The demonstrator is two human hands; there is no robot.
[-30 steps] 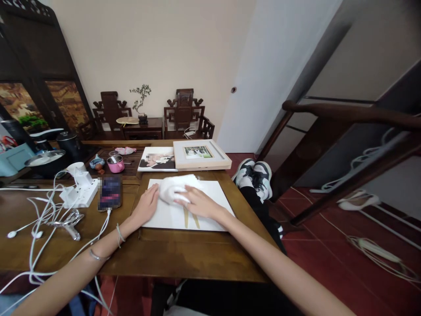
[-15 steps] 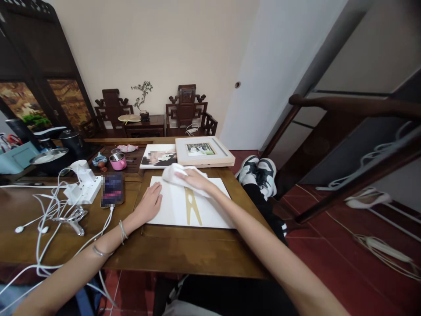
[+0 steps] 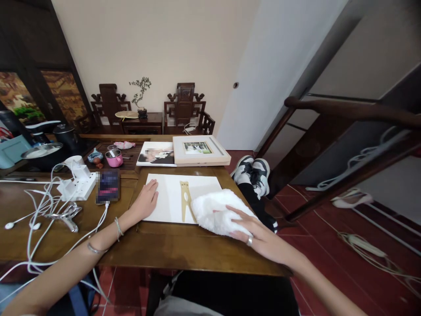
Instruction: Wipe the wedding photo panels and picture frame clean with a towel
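A flat white panel [image 3: 167,197] with a tan, long-legged figure [image 3: 184,197] on it lies on the wooden table [image 3: 158,245]. My left hand [image 3: 146,199] rests flat on the panel's left edge, fingers stretched out and holding nothing. In my right hand [image 3: 245,224] is a fluffy white cloth [image 3: 217,210], gripped from above. The cloth covers the panel's lower right corner and hangs over part of the tabletop. A ring shows on one right finger.
Behind the panel lie a photo print [image 3: 156,153] and a framed picture [image 3: 200,150]. To the left are a phone [image 3: 108,186] on a cable, a power strip [image 3: 82,184], tangled white cables and a pink cup [image 3: 114,159]. A person's sneakers [image 3: 251,173] show at right.
My right hand has swept the cloth from the panel's far side toward me and to the right, uncovering the figure's top. My left hand stays on the left edge.
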